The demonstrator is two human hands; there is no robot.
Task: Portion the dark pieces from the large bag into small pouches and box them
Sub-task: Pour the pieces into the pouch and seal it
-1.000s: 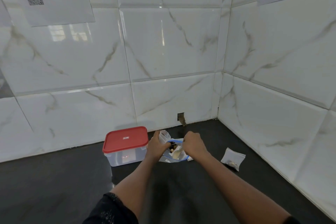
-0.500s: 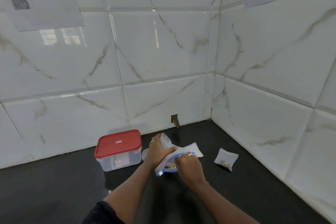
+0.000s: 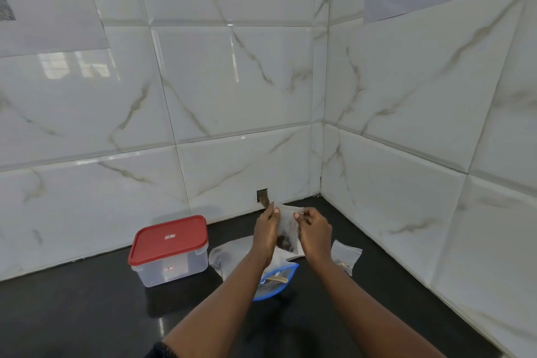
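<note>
- Head view, far left of the fingers: clear box (image 3: pixel 171 269) with its red lid (image 3: pixel 170 238) on, standing on the dark counter (image 3: pixel 87 314), well apart from both hands.
- Between box and left fingers, lower down: clear plastic (image 3: pixel 229 253) lying flat on the counter, partly hidden by the left forearm. Cannot tell whether it belongs to the large bag.
- Left hand (image 3: pixel 266 229): raised off the counter. Thumb and fingertips pinch the left top edge of the small pouch (image 3: pixel 287 225).
- Small pouch: hangs upright between the two sets of fingers, with dark pieces (image 3: pixel 286 241) sitting at its bottom.
- Right hand (image 3: pixel 315 231): thumb and forefinger pinch the right top edge, remaining fingers curled in.
- Below the fingers: large bag (image 3: pixel 279 282) on the counter, blue-rimmed mouth open toward the camera.
- Right of the right fingers, lower down: second pouch (image 3: pixel 345 256) lying flat with pale contents, untouched.
</note>
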